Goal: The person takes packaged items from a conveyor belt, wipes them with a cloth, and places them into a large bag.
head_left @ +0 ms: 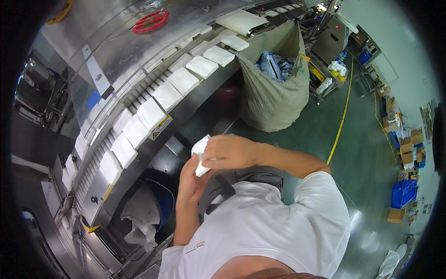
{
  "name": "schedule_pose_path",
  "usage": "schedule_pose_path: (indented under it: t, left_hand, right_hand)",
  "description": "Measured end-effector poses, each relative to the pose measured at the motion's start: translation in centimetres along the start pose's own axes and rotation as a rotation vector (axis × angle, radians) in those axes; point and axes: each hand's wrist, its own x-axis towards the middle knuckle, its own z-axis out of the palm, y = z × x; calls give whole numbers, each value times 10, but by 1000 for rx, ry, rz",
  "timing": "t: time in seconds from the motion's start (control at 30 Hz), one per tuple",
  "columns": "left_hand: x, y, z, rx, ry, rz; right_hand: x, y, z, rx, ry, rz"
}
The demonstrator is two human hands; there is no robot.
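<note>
In front of my chest I hold a white folded cloth pad (200, 148) in both hands. My left hand (189, 179) grips its lower left side, the thumb pressed along the edge. My right hand (227, 151) closes over its right side with bent fingers that hide part of it. Beyond my hands, similar white pads (168, 96) lie in a row along the front edge of the conveyor (142, 101). More of them lie on the rollers behind that row.
A large beige sack (274, 104) with blue crumpled plastic inside hangs beyond my right hand. Below the conveyor at left stands a dark blue bin (162, 195) with whitish material in it. A red coiled cord (151, 22) lies on the metal surface behind.
</note>
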Motion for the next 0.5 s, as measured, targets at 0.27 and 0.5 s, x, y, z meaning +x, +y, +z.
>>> schedule_pose_path:
  t: [0.27, 0.5]
  left_hand:
    - [0, 12, -25, -4, -402, -33]
    - [-7, 8, -33, 15, -493, -9]
  right_hand:
    - [26, 2, -34, 729, -161, 45]
    - [37, -5, -26, 639, -313, 90]
